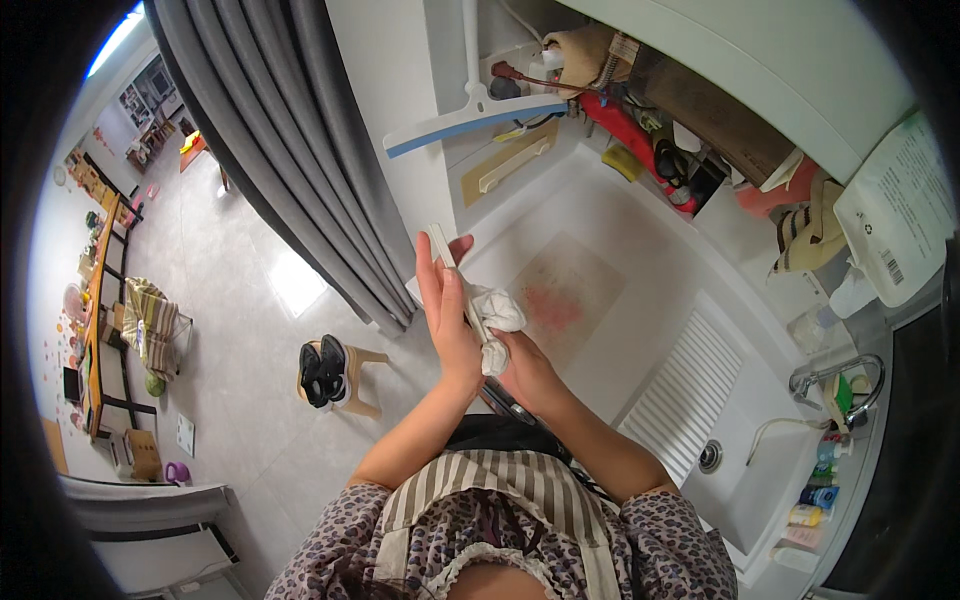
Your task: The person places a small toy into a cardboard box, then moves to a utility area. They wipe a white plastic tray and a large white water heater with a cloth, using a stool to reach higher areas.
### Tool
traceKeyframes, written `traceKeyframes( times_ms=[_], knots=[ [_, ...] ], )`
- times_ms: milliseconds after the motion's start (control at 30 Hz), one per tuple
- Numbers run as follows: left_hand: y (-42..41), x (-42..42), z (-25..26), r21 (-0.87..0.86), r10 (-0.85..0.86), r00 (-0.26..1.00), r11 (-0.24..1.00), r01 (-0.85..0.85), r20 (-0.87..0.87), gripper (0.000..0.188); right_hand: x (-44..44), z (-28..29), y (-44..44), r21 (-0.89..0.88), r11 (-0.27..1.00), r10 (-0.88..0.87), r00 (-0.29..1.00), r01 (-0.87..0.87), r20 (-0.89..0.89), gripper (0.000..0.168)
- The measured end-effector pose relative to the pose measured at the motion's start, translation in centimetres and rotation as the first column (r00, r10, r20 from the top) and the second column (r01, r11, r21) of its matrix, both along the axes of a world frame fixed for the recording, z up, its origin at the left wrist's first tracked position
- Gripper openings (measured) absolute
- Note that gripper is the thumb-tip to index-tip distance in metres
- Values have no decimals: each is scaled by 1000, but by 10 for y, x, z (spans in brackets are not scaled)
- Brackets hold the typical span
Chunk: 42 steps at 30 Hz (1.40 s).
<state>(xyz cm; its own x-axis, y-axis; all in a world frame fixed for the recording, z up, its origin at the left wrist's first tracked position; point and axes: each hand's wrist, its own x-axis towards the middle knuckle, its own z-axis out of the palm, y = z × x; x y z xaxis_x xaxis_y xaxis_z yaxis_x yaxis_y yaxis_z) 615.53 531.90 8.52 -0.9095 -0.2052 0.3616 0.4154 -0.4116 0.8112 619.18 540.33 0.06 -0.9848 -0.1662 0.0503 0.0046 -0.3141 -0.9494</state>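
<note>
My left hand point(448, 307) supports a narrow, flat, off-white strip-like object point(457, 274) with its fingers and palm, holding it upright at the middle of the view. On its right side my right hand point(521, 360) grips a crumpled white cloth point(499, 311) and presses it against the object. The fingers of my right hand are partly hidden behind the cloth and the object. Below the hands a dark, flat device point(506, 401) shows in part near my waist, above the striped apron point(495, 469).
A white sink basin with a ribbed washboard point(686, 390) and a chrome faucet point(840, 382) lies to the right. A blue-edged squeegee point(480, 124) hangs above. Black shoes point(324, 371) rest on a beige stool point(364, 375) at left, below a grey curtain point(300, 150).
</note>
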Motion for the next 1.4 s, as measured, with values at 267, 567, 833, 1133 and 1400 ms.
traceKeyframes(
  times_ms=[267,567,833,1133,1400],
  knots=[
    [10,-5,0,141,40,996,989,-52,85,81,19,30,33,144,986,67,990,-85,127,31],
    [26,-2,-23,-65,63,985,996,-53,163,57,11,16,35,155,953,-255,965,260,-54,27],
    [36,13,-35,-168,-244,970,957,237,-19,32,0,20,54,172,939,-292,954,299,-65,27],
    [42,-2,-39,-120,-64,996,990,72,69,32,-5,5,90,516,817,-256,964,258,-77,32],
    [20,-27,-80,-77,-315,716,886,457,623,36,-22,-69,158,975,215,-119,990,-48,75,46]
  ],
)
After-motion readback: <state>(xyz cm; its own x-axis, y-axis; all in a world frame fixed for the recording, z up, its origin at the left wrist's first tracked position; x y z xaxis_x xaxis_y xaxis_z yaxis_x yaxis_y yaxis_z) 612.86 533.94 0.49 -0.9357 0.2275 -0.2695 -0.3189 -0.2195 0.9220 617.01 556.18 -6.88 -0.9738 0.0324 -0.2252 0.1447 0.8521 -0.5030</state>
